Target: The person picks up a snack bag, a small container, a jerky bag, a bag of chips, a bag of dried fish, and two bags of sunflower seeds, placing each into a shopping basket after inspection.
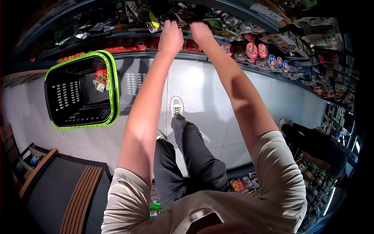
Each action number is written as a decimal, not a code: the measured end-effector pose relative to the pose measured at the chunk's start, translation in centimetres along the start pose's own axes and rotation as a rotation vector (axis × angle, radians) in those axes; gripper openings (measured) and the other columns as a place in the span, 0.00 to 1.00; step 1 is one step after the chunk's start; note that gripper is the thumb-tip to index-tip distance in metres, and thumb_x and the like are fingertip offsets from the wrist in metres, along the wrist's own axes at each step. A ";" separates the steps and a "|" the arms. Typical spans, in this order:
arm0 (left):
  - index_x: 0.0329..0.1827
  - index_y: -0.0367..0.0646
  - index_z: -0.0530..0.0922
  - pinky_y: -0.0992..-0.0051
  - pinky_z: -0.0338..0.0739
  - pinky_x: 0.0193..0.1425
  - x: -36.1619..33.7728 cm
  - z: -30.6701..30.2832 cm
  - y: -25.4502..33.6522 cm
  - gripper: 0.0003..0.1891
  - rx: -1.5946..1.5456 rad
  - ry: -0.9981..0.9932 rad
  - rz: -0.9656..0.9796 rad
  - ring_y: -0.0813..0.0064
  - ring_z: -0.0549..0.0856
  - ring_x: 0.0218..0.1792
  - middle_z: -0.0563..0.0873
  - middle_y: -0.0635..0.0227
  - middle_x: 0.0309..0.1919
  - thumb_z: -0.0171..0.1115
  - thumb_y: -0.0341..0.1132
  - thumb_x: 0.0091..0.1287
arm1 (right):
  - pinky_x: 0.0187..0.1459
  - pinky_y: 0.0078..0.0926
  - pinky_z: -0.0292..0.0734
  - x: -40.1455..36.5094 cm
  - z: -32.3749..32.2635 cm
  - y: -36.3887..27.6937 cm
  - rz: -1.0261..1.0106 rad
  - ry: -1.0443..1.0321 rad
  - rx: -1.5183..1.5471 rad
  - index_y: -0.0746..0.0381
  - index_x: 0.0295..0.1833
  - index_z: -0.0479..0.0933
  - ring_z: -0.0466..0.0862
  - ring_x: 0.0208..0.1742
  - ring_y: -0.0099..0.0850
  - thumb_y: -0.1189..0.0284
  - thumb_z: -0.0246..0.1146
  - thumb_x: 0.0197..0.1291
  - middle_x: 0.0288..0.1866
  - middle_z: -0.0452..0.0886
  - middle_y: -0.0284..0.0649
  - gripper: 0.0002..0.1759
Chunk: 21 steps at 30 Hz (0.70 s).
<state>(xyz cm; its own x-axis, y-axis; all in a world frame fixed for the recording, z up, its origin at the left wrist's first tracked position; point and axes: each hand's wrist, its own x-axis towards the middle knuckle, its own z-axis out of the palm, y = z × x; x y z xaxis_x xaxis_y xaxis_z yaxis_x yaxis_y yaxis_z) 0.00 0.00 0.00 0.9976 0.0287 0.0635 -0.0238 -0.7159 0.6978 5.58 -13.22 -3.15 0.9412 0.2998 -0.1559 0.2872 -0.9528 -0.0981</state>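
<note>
Both my arms stretch forward to a shelf of packaged goods. My left hand (170,38) is at the shelf front, its fingers bent over and their tips lost among dark packets (180,18). Close by on the right, my right hand (200,32) reaches into the same row, with its fingers hidden in shadow. What either hand grips is too dark to make out. A yellow and black packet (153,20) hangs just left of my left hand. On the floor to the left stands a black shopping basket with a bright green rim (115,84). Inside lies a red and clear packet (101,80) of brownish pieces.
Red packets (132,43) line a lower shelf, with round pink-lidded tubs (251,50) and blue-lidded tubs (272,61) farther right. A slatted wooden fixture (82,199) stands at lower left. Another person in dark clothes (317,146) is at the right. Pale tiles (212,93) cover the floor.
</note>
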 end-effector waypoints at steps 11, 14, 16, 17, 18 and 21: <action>0.53 0.30 0.65 0.66 0.62 0.59 -2.8 -5.8 3.1 0.21 0.074 0.019 0.001 0.52 0.64 0.57 0.62 0.45 0.57 0.50 0.25 0.55 | 0.38 0.40 0.72 -5.3 -5.4 1.4 -0.142 0.246 0.203 0.68 0.43 0.66 0.76 0.36 0.49 0.75 0.56 0.50 0.35 0.75 0.53 0.15; 0.50 0.30 0.66 0.66 0.64 0.56 -5.4 -7.0 5.0 0.20 0.061 0.055 -0.084 0.52 0.68 0.52 0.65 0.46 0.53 0.51 0.24 0.53 | 0.36 0.38 0.72 -8.7 -7.5 -0.3 0.020 0.214 0.314 0.69 0.44 0.64 0.77 0.34 0.47 0.78 0.55 0.49 0.34 0.75 0.52 0.15; 0.46 0.31 0.69 0.65 0.66 0.53 -8.5 -7.4 6.0 0.17 -0.024 0.032 -0.190 0.52 0.70 0.48 0.69 0.48 0.47 0.52 0.24 0.51 | 0.35 0.37 0.72 -11.9 -7.5 -1.0 0.017 0.172 0.444 0.68 0.45 0.65 0.77 0.34 0.46 0.79 0.55 0.49 0.34 0.76 0.52 0.16; 0.44 0.31 0.69 0.65 0.66 0.52 -10.5 -7.2 6.1 0.16 -0.042 0.029 -0.222 0.52 0.71 0.47 0.69 0.49 0.46 0.52 0.24 0.50 | 0.35 0.36 0.72 -13.6 -7.5 -1.6 0.012 0.134 0.569 0.68 0.46 0.65 0.78 0.34 0.45 0.80 0.55 0.48 0.33 0.76 0.51 0.16; 0.42 0.32 0.70 0.65 0.66 0.51 -12.6 -7.1 6.3 0.15 -0.061 0.029 -0.258 0.52 0.71 0.46 0.70 0.50 0.44 0.53 0.24 0.50 | 0.36 0.36 0.72 -15.7 -8.0 -2.6 0.041 0.067 0.630 0.68 0.46 0.65 0.77 0.34 0.45 0.81 0.54 0.48 0.34 0.75 0.52 0.16; 0.42 0.32 0.70 0.65 0.67 0.50 -19.6 -8.9 7.1 0.14 -0.107 -0.050 -0.425 0.52 0.72 0.45 0.70 0.50 0.44 0.52 0.23 0.50 | 0.37 0.35 0.72 -21.5 -8.4 -5.5 0.056 -0.087 0.745 0.68 0.46 0.65 0.77 0.35 0.45 0.80 0.53 0.48 0.34 0.75 0.52 0.16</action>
<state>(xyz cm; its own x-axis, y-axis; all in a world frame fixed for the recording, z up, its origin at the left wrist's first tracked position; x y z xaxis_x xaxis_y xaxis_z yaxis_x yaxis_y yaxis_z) -20.27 0.56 10.07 0.9222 0.2691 -0.2777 0.3850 -0.5713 0.7248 -14.76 -14.87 9.03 0.9246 0.2838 -0.2540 0.0141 -0.6919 -0.7219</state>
